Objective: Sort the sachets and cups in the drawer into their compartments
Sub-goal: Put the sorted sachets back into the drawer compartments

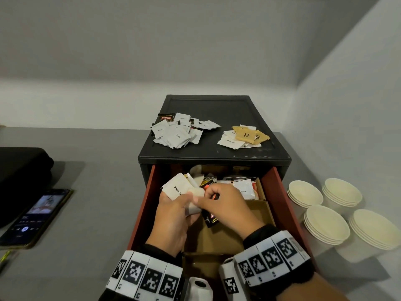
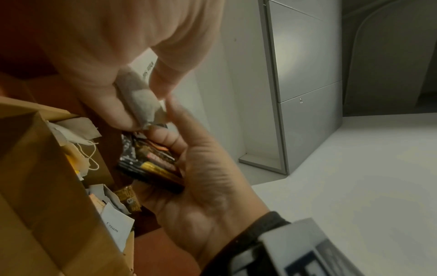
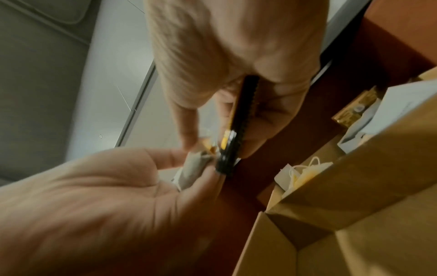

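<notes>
Both hands down in the open red drawer (image 1: 280, 192), right at the middle of it, nearly touching each other.

Left hand (image 1: 171, 211) – fingers curled round a white sachet (image 1: 174, 189) marked "White S…" plus a greyish tea bag (image 2: 139, 102) pinched under the thumb. Right hand (image 1: 225, 203) – closed on a small bundle of black sachets (image 2: 151, 162) with orange and yellow print, held edge-on between thumb and fingers, lower end poking out below the palm. Can't tell how many in the bundle, too blurry.

Under and beyond the hands, brown cardboard dividers (image 1: 256, 211) splitting the drawer into compartments. Back compartments stuffed with mixed packets, including a white one reading "Cream" (image 1: 244, 187) and a loose tea bag string. Nearest compartment mostly bare cardboard.

On top of the black cabinet (image 1: 208, 105), 2 loose piles well apart: on the left white coffee sachets (image 1: 175, 135) with a dark Kopiko one at the back, on the right a sugar pile (image 1: 243, 136), white and brown packets overlapping.

Right of the drawer on the grey counter (image 1: 97, 192), 4 stacks of paper cups (image 1: 325, 222), all upright, bunched close together. Off to the left, a phone (image 1: 34, 216) with its screen lit, just beside a black bag (image 1: 21, 170).
</notes>
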`<state>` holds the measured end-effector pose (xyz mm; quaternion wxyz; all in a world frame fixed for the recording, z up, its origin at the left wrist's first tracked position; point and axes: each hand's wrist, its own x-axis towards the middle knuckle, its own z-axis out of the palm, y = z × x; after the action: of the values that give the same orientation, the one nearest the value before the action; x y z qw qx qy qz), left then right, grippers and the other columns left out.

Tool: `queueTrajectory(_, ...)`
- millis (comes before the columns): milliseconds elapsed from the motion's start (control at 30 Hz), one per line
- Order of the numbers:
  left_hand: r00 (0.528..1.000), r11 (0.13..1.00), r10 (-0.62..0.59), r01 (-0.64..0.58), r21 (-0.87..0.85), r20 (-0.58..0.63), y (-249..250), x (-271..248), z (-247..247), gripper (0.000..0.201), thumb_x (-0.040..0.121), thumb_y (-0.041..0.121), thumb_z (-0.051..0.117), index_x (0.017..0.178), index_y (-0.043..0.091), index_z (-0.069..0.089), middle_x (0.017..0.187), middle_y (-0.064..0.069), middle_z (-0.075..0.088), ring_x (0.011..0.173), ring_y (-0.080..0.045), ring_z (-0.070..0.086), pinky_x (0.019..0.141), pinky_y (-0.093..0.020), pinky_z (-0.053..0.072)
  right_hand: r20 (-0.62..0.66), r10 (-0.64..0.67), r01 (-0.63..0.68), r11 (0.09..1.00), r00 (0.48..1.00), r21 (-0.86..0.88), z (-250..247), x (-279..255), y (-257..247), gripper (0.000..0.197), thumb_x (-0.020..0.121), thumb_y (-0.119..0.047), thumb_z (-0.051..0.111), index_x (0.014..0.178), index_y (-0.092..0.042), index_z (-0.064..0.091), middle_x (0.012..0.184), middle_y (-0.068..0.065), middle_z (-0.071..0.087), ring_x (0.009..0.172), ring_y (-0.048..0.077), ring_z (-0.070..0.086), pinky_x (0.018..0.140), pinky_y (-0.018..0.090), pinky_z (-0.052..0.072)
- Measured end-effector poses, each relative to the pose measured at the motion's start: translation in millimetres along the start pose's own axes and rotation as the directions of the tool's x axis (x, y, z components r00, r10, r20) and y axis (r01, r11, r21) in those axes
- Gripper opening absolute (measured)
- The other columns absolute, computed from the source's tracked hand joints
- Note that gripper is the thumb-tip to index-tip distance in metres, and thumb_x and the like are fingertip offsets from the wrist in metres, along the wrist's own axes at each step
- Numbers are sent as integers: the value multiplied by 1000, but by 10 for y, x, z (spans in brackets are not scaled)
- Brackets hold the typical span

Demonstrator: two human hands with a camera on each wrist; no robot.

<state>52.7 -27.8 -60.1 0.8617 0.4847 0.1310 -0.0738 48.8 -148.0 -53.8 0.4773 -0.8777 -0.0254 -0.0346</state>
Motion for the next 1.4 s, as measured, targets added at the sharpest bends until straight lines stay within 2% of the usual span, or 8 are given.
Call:
queueTrajectory(133,999,999,-34,33,-35,-42,-5,4,-15,44,97,5,44,138,19,37,122,-16,56,106,-33,60,67,-37,53,23,57,-57,998,998,-11,-2,40,40,33,84,-18,66,55,-22,51,57,-9,47,53,1,44,53,15,33)
queueTrajectory(267,997,997,-27,21,-78,-78,36,18,-9,39,98,6,44,135,19,40,100,-6,57,95,-27,60,70,-38,52,-31,136,-132,987,990,94,-99,118,83,36,86,-11,60,54,-15,43,58,-3,40,56,11,40,56,25,33)
queueTrajectory(467,989,991,-77,62,-122,-124,85,23,-8,37,98,13,45,134,18,43,118,-12,56,107,-31,57,68,-38,51,-116,342,-295,907,933,300,-90,228,217,19,94,-15,51,85,-5,65,85,13,59,81,20,54,71,29,40)
queueTrajectory(600,991,985,-89,72,-158,-99,97,2,-10,29,100,30,37,123,17,49,115,-12,59,105,-31,58,68,-41,51,30,376,-367,878,926,307,14,248,208,26,97,-9,46,117,-13,63,119,8,60,110,24,56,85,33,52)
queueTrajectory(733,992,986,-89,75,-151,-91,112,-15,-6,18,101,29,36,104,21,52,100,-8,61,91,-26,59,72,-43,52,-43,321,-309,934,946,180,-30,227,174,30,94,-4,46,85,-22,68,109,2,63,108,23,57,98,41,47)
queueTrajectory(967,988,988,-154,155,22,-22,61,-28,38,28,98,8,44,123,17,49,104,-12,64,90,-25,62,64,-36,51,94,89,-83,995,992,-58,-16,109,20,33,79,-47,68,91,-16,67,94,0,65,87,13,59,75,32,47)
queueTrajectory(1267,986,979,-167,163,122,22,37,-29,58,18,96,10,48,114,14,53,108,-12,63,86,-21,62,60,-31,49,80,91,-85,994,993,-75,-39,110,18,24,93,-31,56,105,-14,67,92,-1,66,83,13,60,70,29,50)
queueTrajectory(1400,989,978,-143,138,157,24,47,-29,55,13,97,10,46,101,19,54,95,-6,66,83,-19,63,61,-30,48,20,72,-71,996,997,-57,-67,125,25,23,97,-27,49,103,-13,67,105,3,66,84,8,57,61,13,41)
